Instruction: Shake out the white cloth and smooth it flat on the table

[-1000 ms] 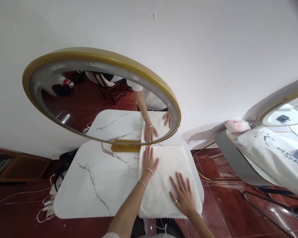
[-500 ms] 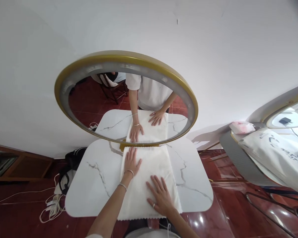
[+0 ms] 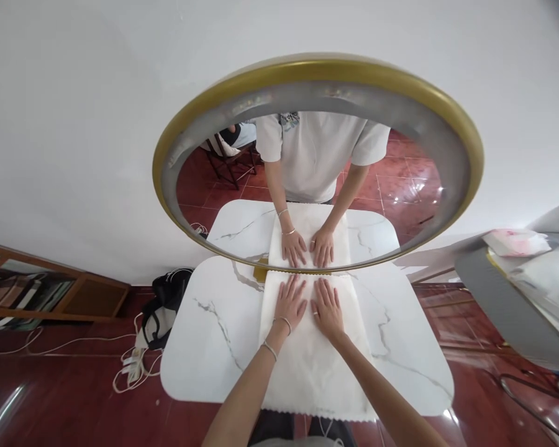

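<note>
A white cloth (image 3: 314,372) with a scalloped edge lies spread over the middle of the white marbled table (image 3: 205,354), reaching to its front edge. My left hand (image 3: 289,303) rests flat on the far part of the cloth, fingers stretched out; two thin bracelets circle the wrist. Beside it, a small gap away, my right hand (image 3: 327,307) also presses flat on the cloth with its fingers extended and a ring on one. Neither hand grips anything. Both hands and the cloth are repeated in the mirror's reflection.
A large gold-framed oval mirror (image 3: 317,186) stands at the table's far side against the wall. Left on the red floor are a black bag (image 3: 170,295), a white power strip (image 3: 133,366) with cables, and a wooden shelf (image 3: 93,298). A second table (image 3: 507,310) at right bears a tissue pack (image 3: 517,242).
My right hand has slid forward from the near part of the cloth to lie level with my left hand. The view has shifted, so the table appears further right.
</note>
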`<state>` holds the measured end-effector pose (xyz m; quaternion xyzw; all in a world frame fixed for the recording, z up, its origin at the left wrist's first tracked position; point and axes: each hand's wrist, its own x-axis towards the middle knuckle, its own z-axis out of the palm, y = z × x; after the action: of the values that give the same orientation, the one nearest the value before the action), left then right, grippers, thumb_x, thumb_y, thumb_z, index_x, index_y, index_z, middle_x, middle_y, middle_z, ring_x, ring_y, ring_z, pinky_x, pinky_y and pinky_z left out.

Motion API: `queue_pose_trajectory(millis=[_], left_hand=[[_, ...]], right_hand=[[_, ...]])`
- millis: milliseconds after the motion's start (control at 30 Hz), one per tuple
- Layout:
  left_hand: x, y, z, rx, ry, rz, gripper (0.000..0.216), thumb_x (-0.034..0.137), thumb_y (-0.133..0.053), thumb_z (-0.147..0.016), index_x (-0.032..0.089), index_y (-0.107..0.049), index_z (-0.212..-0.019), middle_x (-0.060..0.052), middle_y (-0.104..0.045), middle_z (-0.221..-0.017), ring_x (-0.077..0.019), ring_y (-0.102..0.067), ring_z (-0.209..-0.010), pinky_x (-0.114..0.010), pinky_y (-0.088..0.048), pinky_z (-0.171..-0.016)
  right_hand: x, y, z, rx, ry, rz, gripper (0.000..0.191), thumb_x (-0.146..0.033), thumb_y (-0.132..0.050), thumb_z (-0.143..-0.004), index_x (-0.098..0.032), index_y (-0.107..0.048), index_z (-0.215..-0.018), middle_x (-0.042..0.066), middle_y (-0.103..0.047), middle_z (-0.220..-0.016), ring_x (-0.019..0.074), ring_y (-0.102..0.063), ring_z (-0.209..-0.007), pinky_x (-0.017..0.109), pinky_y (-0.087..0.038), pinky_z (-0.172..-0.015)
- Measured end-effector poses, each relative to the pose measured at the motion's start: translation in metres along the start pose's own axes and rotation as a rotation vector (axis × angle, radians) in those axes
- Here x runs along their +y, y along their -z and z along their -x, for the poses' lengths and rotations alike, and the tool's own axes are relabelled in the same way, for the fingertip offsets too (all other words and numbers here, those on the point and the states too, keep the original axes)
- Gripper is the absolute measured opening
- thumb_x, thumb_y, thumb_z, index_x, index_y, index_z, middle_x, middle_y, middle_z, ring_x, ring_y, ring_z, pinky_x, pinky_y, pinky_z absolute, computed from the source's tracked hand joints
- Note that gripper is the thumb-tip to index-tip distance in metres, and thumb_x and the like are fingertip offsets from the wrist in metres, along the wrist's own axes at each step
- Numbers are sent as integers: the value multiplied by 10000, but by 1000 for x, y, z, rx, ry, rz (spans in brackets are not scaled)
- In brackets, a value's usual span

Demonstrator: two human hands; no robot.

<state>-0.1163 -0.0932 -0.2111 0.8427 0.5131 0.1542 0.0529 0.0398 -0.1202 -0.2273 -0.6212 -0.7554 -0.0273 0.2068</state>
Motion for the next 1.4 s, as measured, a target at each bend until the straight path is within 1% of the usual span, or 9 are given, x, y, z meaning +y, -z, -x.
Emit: queue_pose_trajectory(millis=[267, 367, 433, 533, 700, 900, 1033, 1200, 1400], left_hand=[[-84, 31, 16, -39, -4, -25, 560, 313, -403, -940, 267, -257, -1479, -52, -231, -1572, -219, -171, -1454, -483, -220, -1163], [-99, 37, 21, -32, 16, -18, 538, 304, -418, -935, 251, -311, -1460, -69, -228, -1572, -240, -181, -1452, -493, -230, -1158], [-96, 40, 34, 11, 86, -19, 498, 274, -391, -946, 226, -360, -1440, -88, -214, -1574, -253, -180, -1452, -492, -240, -1153], [-73, 45, 78, 52, 179, -29, 488, 258, -361, -955, 222, -361, -1442, -89, -183, -1582, -266, -142, -1459, -494, -248, -1144], [-26, 49, 153, -88, -21, -48, 680, 427, -518, -882, 290, -244, -1489, -112, -76, -1595, -342, -150, -1447, -550, -187, -1131], [8, 30, 138, -104, -38, -18, 771, 489, -534, -855, 287, -173, -1505, -117, -105, -1589, -369, -146, -1441, -567, -106, -1128], [11, 29, 135, -126, -38, 10, 751, 490, -528, -857, 318, -180, -1499, -103, -111, -1589, -356, -182, -1434, -568, -67, -1130], [-18, 47, 160, -98, 2, -25, 702, 505, -492, -875, 314, -216, -1492, -99, -151, -1584, -341, -186, -1436, -564, -37, -1136], [-70, 74, 195, -58, 86, -125, 651, 408, -504, -885, 296, -266, -1480, -105, -187, -1577, -328, -224, -1426, -542, -58, -1143]], right_hand=[[-71, -24, -30, -37, 60, -60, 686, -260, -334, -961, -96, 34, -1516, 156, -215, -1551, 258, -100, -1453, 504, -225, -1144], [-88, -26, -29, -49, 98, -84, 680, -263, -344, -959, -83, 2, -1516, 160, -203, -1552, 261, -97, -1453, 502, -231, -1142], [-90, -22, -19, -68, 149, -88, 652, -244, -343, -960, -109, -39, -1521, 139, -209, -1554, 247, -109, -1453, 484, -235, -1144], [-82, -8, 4, -130, 220, -67, 626, -280, -361, -967, -157, -102, -1523, 96, -222, -1555, 231, -137, -1449, 455, -229, -1150], [-49, 12, 27, -201, 251, -28, 620, -355, -375, -975, -193, -129, -1521, 69, -221, -1556, 219, -165, -1444, 437, -212, -1153], [0, 24, 33, -200, 224, -9, 650, -393, -363, -979, -198, -71, -1526, 74, -283, -1537, 208, -218, -1430, 439, -242, -1145], [7, 26, 27, -155, 176, -18, 702, -421, -369, -972, -164, -25, -1527, 96, -333, -1513, 208, -251, -1418, 435, -268, -1143], [-45, 5, 5, -137, 201, -10, 687, -368, -331, -977, -148, 23, -1523, 113, -161, -1570, 245, -128, -1451, 477, -258, -1138], [-125, -24, -19, -164, 269, -32, 700, -333, -338, -964, -107, 24, -1518, 115, -153, -1570, 241, -88, -1456, 464, -208, -1156]])
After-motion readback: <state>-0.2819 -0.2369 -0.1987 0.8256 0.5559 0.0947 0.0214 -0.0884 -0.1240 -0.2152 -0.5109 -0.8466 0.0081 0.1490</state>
